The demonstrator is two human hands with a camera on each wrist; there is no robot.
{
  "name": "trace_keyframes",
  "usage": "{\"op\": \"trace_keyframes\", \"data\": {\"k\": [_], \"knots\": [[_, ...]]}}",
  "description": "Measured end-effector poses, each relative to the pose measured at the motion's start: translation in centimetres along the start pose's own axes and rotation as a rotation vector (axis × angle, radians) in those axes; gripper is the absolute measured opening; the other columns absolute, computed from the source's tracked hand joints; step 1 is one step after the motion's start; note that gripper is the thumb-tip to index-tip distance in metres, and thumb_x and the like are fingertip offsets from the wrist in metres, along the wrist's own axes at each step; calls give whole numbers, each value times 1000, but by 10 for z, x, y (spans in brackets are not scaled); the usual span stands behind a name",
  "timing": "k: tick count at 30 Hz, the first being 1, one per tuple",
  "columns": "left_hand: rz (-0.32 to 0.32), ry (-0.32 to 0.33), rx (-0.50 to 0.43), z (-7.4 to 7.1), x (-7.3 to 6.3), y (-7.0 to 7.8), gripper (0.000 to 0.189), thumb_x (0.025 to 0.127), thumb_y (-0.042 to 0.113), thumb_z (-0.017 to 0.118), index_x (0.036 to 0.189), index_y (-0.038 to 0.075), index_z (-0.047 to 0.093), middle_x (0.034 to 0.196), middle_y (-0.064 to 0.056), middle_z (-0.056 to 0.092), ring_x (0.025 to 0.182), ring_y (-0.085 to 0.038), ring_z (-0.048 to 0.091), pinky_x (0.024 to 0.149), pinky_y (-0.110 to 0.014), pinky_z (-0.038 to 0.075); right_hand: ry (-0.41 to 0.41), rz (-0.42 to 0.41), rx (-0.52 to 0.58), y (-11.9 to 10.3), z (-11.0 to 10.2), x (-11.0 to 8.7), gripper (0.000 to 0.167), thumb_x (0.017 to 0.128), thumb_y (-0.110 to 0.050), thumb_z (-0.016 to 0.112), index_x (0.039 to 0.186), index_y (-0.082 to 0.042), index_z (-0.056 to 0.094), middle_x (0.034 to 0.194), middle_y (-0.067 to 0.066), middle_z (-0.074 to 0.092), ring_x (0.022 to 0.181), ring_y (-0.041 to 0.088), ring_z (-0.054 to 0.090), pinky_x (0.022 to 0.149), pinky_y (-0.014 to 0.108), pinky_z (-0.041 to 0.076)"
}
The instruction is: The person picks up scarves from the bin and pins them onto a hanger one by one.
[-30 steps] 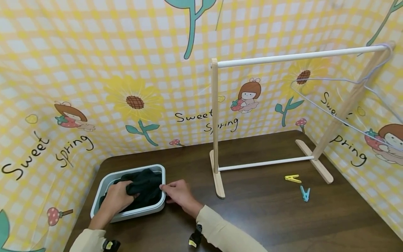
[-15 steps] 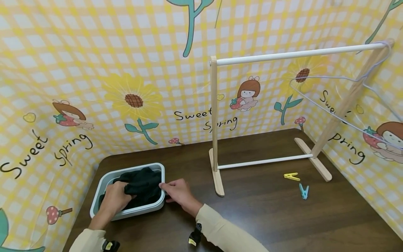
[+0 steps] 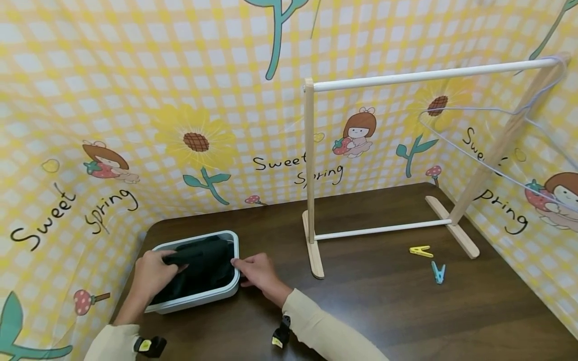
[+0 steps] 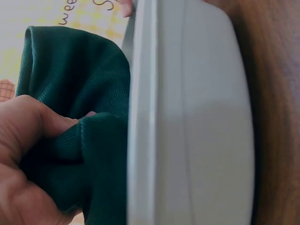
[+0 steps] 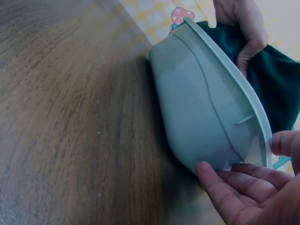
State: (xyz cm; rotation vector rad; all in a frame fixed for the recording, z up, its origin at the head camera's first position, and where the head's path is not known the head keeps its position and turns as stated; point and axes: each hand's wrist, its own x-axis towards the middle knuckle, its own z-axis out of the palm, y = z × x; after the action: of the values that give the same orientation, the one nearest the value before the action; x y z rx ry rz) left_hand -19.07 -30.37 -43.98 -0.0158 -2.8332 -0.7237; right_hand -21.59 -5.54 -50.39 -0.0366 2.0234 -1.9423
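Note:
A dark green folded cloth (image 3: 200,263) lies in a pale grey-green plastic basin (image 3: 198,302) at the left of the table. My left hand (image 3: 155,273) pinches a bunched edge of the cloth at the basin's left side; in the left wrist view the cloth (image 4: 70,70) stands up above the rim. At the basin's right end, my right hand (image 3: 259,273) grips the rim, thumb on top. Its fingers (image 5: 225,192) lie along the outer wall of the basin (image 5: 197,93) in the right wrist view.
A wooden drying rack (image 3: 309,165) with white bars stands to the right of the basin. A pale purple wire hanger (image 3: 496,109) hangs at its right end. One yellow clothespin (image 3: 421,251) and one blue clothespin (image 3: 438,272) lie on the table (image 3: 361,301) before it.
My left hand has moved left and slightly up, drawing the cloth's edge toward the basin's left rim. The right hand keeps its grip on the rim.

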Motion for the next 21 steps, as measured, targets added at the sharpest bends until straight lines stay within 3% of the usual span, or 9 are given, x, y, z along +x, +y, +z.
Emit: {"op": "trace_keyframes", "data": {"k": [4,10,21], "knots": [[33,44,-2,-4,4,7,26,79,7,76,101,-9,76,72,-15,74,43,-11,45,49,-26,40,1,2,4,-2,-3,2,31,94,-31,73,87,-2,80,79,1,69,76,15,69,69,36,63],[1,84,-48,-12,8,13,21,79,3,74,96,-8,77,64,-13,70,42,-10,40,44,-24,35,3,-4,4,-5,-3,2,33,94,-31,72,84,0,79,77,0,66,75,16,68,69,37,63],[-33,188,-81,-27,5,17,18,80,7,79,93,-5,79,78,-17,76,57,-1,50,54,-18,40,10,-16,-39,-4,1,-5,31,95,-32,71,91,-2,79,80,1,69,80,22,72,66,33,62]]}}
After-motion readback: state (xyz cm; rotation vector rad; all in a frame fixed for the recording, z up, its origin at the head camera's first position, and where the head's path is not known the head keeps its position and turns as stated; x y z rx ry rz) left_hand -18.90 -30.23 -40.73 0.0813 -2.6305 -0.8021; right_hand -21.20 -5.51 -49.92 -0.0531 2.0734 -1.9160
